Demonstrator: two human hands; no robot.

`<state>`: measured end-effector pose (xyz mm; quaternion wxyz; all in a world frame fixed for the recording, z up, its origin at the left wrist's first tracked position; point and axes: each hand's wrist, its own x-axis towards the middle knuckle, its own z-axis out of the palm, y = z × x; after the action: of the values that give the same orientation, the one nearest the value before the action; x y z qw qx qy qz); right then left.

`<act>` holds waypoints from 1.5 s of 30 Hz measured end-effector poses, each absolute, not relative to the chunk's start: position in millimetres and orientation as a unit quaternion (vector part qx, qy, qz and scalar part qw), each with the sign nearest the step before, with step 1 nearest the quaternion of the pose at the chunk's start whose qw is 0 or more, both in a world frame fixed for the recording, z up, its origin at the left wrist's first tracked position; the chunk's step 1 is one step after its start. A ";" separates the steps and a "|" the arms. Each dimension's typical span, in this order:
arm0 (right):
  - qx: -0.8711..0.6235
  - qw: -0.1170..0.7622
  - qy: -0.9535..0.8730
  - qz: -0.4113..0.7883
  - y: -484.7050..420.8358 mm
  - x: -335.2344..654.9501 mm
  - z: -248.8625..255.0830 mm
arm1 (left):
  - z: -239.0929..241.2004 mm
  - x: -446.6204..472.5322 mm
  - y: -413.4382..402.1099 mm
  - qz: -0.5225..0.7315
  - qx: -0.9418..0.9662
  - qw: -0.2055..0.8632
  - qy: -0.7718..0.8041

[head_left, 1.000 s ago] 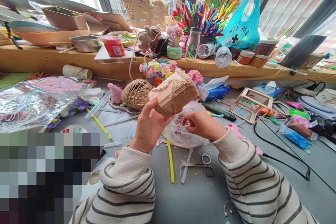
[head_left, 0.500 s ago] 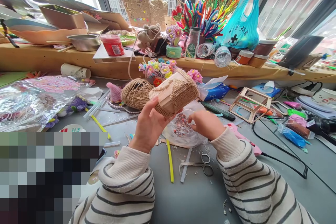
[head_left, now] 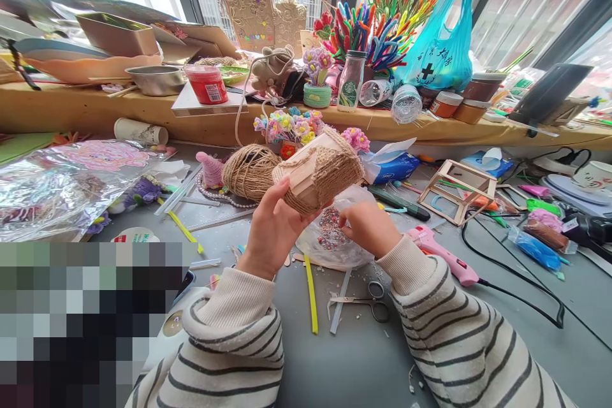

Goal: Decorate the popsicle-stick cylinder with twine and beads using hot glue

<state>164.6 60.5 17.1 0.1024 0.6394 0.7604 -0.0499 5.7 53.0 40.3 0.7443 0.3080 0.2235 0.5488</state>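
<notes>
My left hand [head_left: 275, 226] is wrapped round a small wooden cup [head_left: 301, 182], tilted on its side in the air. Jute twine covers its rim, base and right side, while pale wooden slats show on the left. Over a crumpled clear plastic bag of small beads [head_left: 333, 229] hovers my right hand [head_left: 371, 227], its fingers curled in; whether anything is pinched there is too small to see. Behind the cup lies a ball of jute twine [head_left: 251, 173]. A pink glue gun [head_left: 442, 255] rests beside my right wrist.
Scissors [head_left: 363, 299], a yellow strip [head_left: 312, 296] and a clear glue stick [head_left: 340, 303] lie in front of the bag. To the right stands a wooden frame [head_left: 459, 191], with the glue gun's black cord [head_left: 526, 303] curving nearby. A crowded ledge [head_left: 287, 122] runs along the back.
My right hand has shifted slightly left, over the beads, with its fingers still curled. The cup stays in my left hand at nearly the same spot.
</notes>
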 end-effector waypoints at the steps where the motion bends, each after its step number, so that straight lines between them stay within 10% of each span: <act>1: 0.638 0.103 0.761 -0.050 61.4 164.4 15.9 | 40.3 5.8 52.9 0.549 0.308 0.744 0.224; 45: 0.626 0.091 0.772 -0.061 68.0 167.6 9.6 | 40.9 7.1 51.9 0.544 0.309 0.743 0.237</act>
<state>167.6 68.0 9.6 0.0907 0.6255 0.7725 -0.0614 7.1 51.9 40.9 0.7433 0.3087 0.2367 0.5443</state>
